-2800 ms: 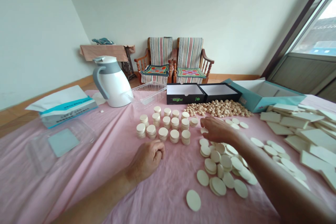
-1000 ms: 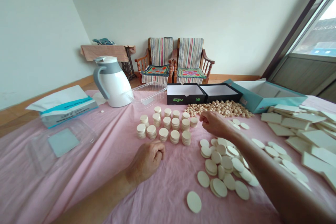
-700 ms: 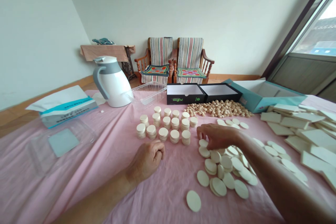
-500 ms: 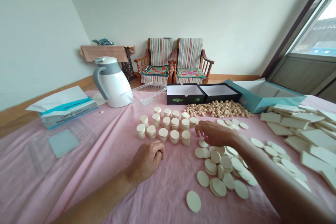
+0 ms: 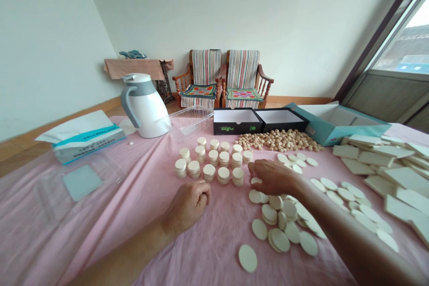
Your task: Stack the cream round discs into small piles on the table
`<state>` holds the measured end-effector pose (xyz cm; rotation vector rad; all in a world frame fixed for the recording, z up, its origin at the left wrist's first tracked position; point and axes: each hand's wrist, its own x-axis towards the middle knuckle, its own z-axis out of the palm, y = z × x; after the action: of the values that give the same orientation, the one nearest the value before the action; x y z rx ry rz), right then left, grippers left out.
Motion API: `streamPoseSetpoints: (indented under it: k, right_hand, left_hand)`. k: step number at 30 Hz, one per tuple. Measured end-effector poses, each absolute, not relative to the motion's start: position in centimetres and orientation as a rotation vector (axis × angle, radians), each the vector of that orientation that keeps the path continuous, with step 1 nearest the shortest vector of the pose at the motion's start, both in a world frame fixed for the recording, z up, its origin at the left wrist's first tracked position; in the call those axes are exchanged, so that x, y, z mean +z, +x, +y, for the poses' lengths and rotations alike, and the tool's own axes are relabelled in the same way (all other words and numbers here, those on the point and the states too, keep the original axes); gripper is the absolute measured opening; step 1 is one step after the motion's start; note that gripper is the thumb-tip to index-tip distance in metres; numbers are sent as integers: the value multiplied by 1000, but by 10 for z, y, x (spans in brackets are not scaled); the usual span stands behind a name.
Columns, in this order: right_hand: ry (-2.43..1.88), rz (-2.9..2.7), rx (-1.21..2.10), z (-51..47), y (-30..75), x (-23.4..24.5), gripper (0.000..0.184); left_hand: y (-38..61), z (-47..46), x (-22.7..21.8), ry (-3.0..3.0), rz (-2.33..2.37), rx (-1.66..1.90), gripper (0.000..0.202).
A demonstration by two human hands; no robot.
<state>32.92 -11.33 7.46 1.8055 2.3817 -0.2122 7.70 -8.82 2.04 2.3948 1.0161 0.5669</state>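
Observation:
My left hand rests closed in a loose fist on the pink cloth, just in front of the stacked discs, with nothing visible in it. My right hand is bent palm down to the right of the stacks. Its fingers close on a pale round disc, partly covered by the hand; the fingertips are mostly hidden. Several short stacks of discs stand in rows. A low stack stands just beyond the right fingertips. Below the right hand lies a loose heap of discs.
Small wooden beads lie before two black boxes and a teal box. Square pale tiles are heaped at right. At left are a white jug, a tissue pack and clear plastic trays.
My right hand has moved slightly toward me, down over a loose disc, and that disc has shifted a little toward the stacks. My left hand stays in place.

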Motion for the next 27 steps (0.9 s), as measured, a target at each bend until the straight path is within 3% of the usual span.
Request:
streamPoseSetpoints:
  k: [5,10,16,23,27]
  right_hand:
    - [1809,2430,-239,-114,329,72,30]
    - [1884,2484,-291,-105,337,73,22]
    - [2273,2751,-88,-84,346,66,13]
    - [2313,2914,-41,-70,350,41,19]
    - [2311,2889,-39,-74,353,52,23]
  left_hand:
    - [77,-88,21,2390,1009,570,22]
    - [77,-88,20,2395,1018,575,22]
    - [78,-87,20,2407,1025,573,21]
    - [78,-88,20,2410,1018,586,22]
    - [78,-88,20,2400,1017,590,22]
